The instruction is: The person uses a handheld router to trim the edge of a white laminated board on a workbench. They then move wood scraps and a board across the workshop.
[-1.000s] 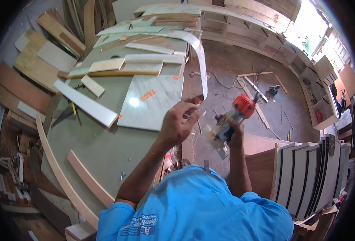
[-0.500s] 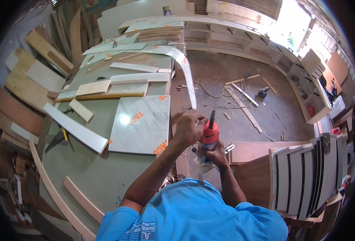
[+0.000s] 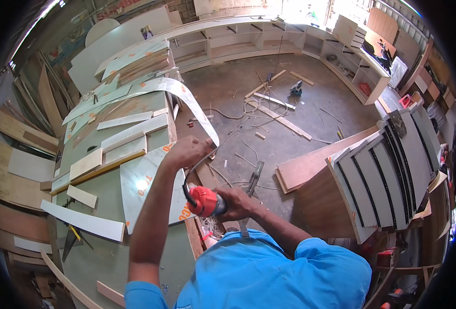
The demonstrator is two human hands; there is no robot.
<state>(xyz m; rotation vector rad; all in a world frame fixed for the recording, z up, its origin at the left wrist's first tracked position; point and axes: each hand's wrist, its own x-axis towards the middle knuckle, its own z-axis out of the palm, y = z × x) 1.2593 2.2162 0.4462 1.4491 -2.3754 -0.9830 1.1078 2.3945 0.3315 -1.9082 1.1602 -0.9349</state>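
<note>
My right hand (image 3: 234, 202) is wrapped round the body of a trim router (image 3: 204, 201) with a red cap. The router lies tilted on its side, its red end toward the left. From that end a black cord (image 3: 186, 181) curves up past my left hand. My left hand (image 3: 184, 153) is closed, fingertips pressed at the lower end of a long white strip (image 3: 196, 110). This strip arcs down from the workbench's far part. The router's lower end is mostly hidden by my right hand.
Left of me, the green-topped workbench (image 3: 104, 257) carries a marble-look panel (image 3: 153, 177), white boards (image 3: 86, 220) and a black-and-yellow tool (image 3: 74, 234). Wood strips (image 3: 279, 117) and cords lie on the floor. Stacked drawer-like panels (image 3: 377, 175) stand right; low shelving (image 3: 238, 44) runs behind.
The router has tipped from upright onto its side and shifted left and nearer to me. My left hand has moved away from the router's top. The whole view has turned rightward.
</note>
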